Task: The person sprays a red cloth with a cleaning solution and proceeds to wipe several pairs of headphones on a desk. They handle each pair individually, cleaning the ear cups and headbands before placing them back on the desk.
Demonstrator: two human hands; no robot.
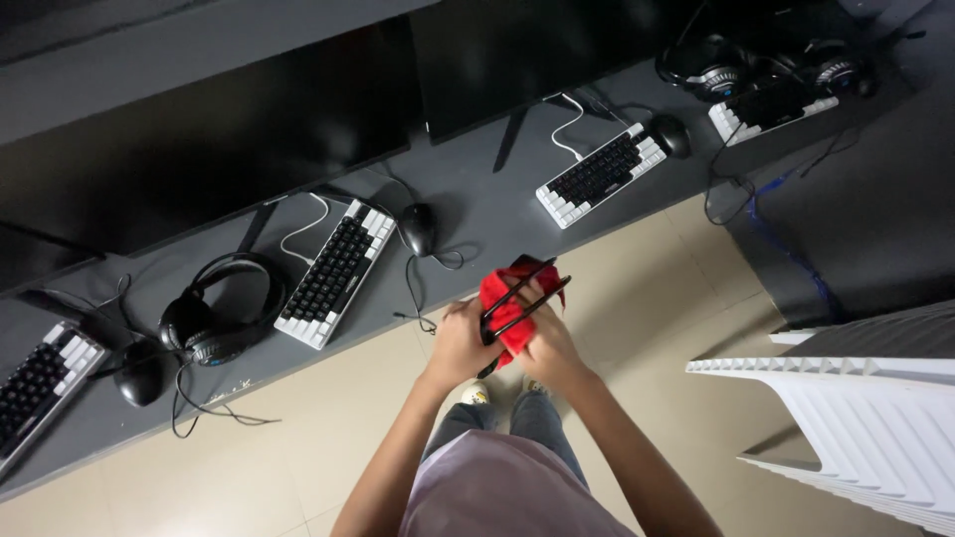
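While both hands meet at the middle, I see them closed on a red cloth and a thin black frame.

My right hand (550, 343) is wrapped in the red cloth (512, 308), pressing it against the black frame (525, 298), whose two slim bars cross the cloth at a slant; my left hand (460, 343) grips the frame's lower end, fingers curled tight. Just beyond the hands a loose cable (416, 298) trails off the grey desk (477, 214) edge. Further out from the left hand lie a black mouse (418, 229), a black-and-white keyboard (336, 271) and a headset (214, 313). Beyond the right hand sits a second keyboard (600, 177) with its own mouse (671, 134). Well off to the right hand's side stands a white ribbed panel (846, 418).
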